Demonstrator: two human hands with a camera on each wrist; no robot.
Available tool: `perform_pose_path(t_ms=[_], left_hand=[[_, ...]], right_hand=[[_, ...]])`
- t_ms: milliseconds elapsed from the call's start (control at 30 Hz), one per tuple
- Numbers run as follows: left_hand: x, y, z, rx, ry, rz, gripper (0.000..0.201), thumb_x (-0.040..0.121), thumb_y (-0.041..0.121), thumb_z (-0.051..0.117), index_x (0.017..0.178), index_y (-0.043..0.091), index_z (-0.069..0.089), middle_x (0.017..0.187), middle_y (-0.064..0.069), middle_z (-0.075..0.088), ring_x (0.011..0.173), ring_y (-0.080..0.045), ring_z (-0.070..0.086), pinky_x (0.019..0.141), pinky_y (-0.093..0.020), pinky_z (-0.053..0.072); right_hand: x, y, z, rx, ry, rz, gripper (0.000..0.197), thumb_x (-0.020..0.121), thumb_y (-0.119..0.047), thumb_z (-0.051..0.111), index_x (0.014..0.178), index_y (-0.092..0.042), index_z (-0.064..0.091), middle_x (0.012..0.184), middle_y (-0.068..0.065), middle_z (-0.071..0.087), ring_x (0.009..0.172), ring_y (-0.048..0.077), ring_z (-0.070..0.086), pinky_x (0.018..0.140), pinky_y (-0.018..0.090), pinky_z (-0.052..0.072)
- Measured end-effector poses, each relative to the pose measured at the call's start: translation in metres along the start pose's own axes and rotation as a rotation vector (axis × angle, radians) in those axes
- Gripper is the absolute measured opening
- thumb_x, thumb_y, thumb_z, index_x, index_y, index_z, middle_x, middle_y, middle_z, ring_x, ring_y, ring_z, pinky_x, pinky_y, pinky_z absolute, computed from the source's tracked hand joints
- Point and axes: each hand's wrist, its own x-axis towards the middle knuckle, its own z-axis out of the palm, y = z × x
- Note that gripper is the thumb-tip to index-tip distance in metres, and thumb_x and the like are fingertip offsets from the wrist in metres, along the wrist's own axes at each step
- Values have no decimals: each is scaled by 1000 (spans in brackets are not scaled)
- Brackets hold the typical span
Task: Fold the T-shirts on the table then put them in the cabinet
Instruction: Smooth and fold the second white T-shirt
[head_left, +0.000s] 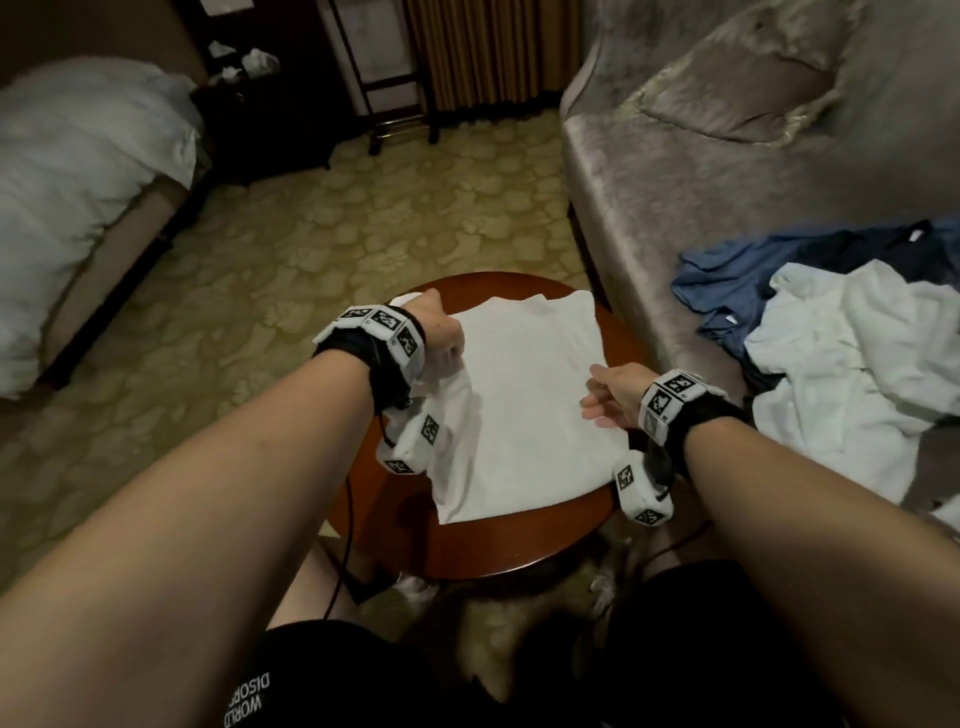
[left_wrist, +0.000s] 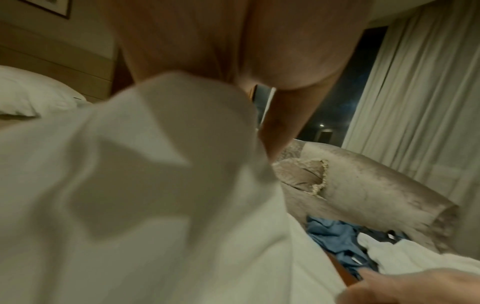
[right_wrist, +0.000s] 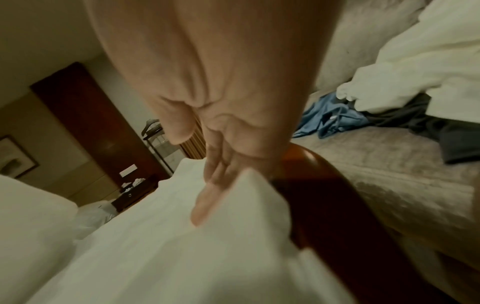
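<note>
A white T-shirt (head_left: 524, 405) lies partly folded on a round brown wooden table (head_left: 519, 545). My left hand (head_left: 444, 340) grips a bunched fold at the shirt's left side and lifts it slightly. In the left wrist view that cloth (left_wrist: 130, 205) rises into the palm, hiding the fingers. My right hand (head_left: 605, 397) rests on the shirt's right edge. The right wrist view shows its fingers (right_wrist: 205, 203) straight and flat on the fabric (right_wrist: 182, 246), beside the table rim (right_wrist: 324, 205).
A grey sofa (head_left: 649, 208) stands right of the table with a heap of clothes: a blue garment (head_left: 727, 291), a white one (head_left: 857, 353), a dark one (head_left: 872, 249). A bed (head_left: 78, 182) is at the left, dark furniture (head_left: 260, 119) beyond patterned carpet.
</note>
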Motion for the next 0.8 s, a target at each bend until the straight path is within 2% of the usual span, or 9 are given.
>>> perform_pose_path(t_ms=[100,200,267,367,433,500,633,733,800], left_hand=[[3,43,18,120,-31,18,56,48,42,69,98,23,52,104,-5,63,97,-30,58,86,-43,52],[-6,83,45,-116,-149,78,95,72,34,72,150,23,19,135,-4,50,110,-30,59,93,-44,51],[-10,102,59,-490,-265,72,87,91,21,61,153,26,0,144,-6,41,100,-26,65,88,-43,55],[-4,103,69,-650,-209,-38,51,100,14,37,149,17,25,121,-8,58,84,-21,66,79,-37,56],[-1,90,74,-541,-163,-94,34,100,10,32,128,3,49,103,-11,63,80,-23,61,77,-37,52],[2,73,81,-254,-189,-44,30,98,8,38,119,-1,58,114,-15,65,93,-28,62,87,-39,51],[-2,45,104,224,-269,84,40,99,11,39,138,3,44,145,-15,42,132,-30,41,105,-35,34],[1,28,126,235,-301,116,41,96,30,48,130,7,44,138,-15,44,122,-34,47,103,-44,38],[4,16,135,243,-308,115,48,95,40,46,131,9,38,138,-18,38,122,-39,43,102,-51,37]], right_hand=[[4,6,-7,87,-34,-13,40,100,-47,36,92,-9,49,75,9,59,61,19,57,56,26,43],[10,5,-12,106,-104,-13,54,95,-61,32,96,-10,50,80,9,62,68,20,62,62,29,48],[15,6,-15,129,-150,-10,56,92,-66,32,96,-14,52,87,8,62,74,21,63,68,32,52],[14,5,-18,130,-155,-16,46,90,-59,49,111,-18,56,103,3,62,91,21,61,79,37,56],[16,3,-18,-26,-150,-32,47,86,-48,63,115,-12,56,102,4,60,94,21,62,83,37,57],[18,1,-18,-195,-120,-37,39,84,-36,70,108,-9,55,90,6,57,95,26,63,87,38,55],[20,-4,-11,-361,-88,-63,14,90,-13,60,95,-8,48,85,10,52,74,26,56,63,33,49],[14,-5,-10,-403,-71,-37,13,92,-7,54,100,-4,44,91,13,50,90,33,58,77,39,52],[7,-3,-7,-376,-104,3,4,89,0,53,89,-1,50,82,12,50,78,29,60,72,36,56]])
